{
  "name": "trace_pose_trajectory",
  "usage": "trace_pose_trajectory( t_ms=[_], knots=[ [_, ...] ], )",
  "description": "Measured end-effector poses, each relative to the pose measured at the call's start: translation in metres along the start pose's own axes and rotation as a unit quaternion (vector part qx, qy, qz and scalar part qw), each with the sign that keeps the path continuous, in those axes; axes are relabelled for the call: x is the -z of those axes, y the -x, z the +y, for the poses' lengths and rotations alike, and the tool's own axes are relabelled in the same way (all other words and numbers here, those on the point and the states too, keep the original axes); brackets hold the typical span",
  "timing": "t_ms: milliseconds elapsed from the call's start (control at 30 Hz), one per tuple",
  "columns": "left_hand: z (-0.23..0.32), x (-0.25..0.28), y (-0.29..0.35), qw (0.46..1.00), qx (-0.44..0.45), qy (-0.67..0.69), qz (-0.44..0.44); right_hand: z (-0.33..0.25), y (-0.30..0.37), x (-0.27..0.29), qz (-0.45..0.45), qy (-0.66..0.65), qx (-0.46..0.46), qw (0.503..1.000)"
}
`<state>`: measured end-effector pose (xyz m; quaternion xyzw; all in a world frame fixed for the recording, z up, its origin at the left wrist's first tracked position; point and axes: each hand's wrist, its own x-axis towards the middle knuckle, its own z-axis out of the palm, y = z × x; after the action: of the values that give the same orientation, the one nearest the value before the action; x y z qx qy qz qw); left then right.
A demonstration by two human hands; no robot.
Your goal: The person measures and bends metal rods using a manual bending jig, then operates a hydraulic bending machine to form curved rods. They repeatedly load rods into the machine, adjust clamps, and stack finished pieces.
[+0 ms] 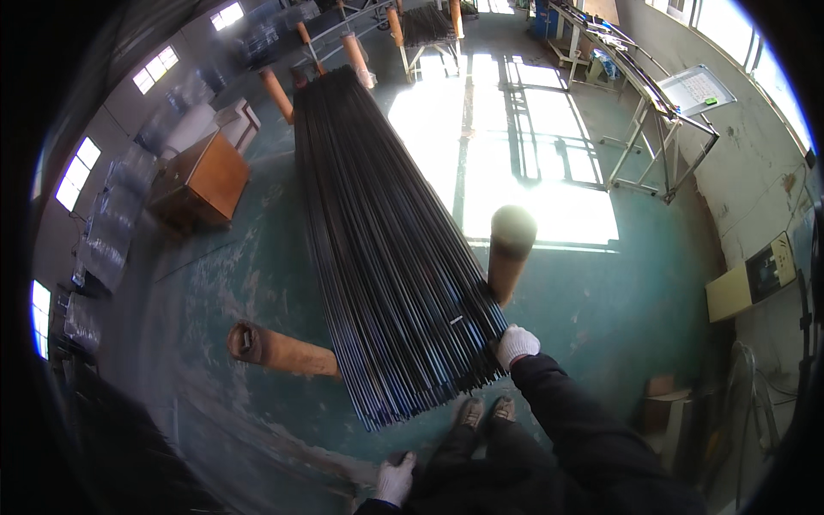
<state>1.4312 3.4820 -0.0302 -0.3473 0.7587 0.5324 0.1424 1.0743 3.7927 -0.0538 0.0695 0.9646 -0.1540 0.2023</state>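
While the right hand (518, 345), in a white covering, touches the near right corner of the big pile of dark rods (386, 240), I can't tell if it grips one or just presses on the edge. It looks curled in. If it tugged one rod, I think others might come too, because they lie so close together. The near ends (433, 396) are not in a neat row, so one that pokes out could snag that hand.

Low down, near a leg (453, 446), the left hand (395, 482) is away from the rods. It looks bent, but I can't tell if it holds anything. With only one hand on it, a long rod could swing or droop.

Two shoes (470, 412) are close by the near ends, so a slipping rod might land on toes. Beside the pile, a brown tube (512, 257) is near the right hand, which could get pinched there. Another brown tube (287, 352) is on the left side. A hard bump to either might let rods roll onto the green floor (592, 318). Farther off, sunlight (558, 215) is so bright it could dazzle someone.
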Motion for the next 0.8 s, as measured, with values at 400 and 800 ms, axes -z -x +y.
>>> trace_pose_trajectory(
  t_ms=[400,800],
  knots=[
    [0.132,-0.027,0.011,0.997,-0.035,0.064,-0.034,0.006,-0.019,0.021,-0.134,-0.121,0.070,0.981],
    [0.143,-0.050,0.022,0.998,-0.063,-0.017,-0.008,-0.008,0.001,0.046,-0.252,-0.263,0.116,0.924]
  ],
)
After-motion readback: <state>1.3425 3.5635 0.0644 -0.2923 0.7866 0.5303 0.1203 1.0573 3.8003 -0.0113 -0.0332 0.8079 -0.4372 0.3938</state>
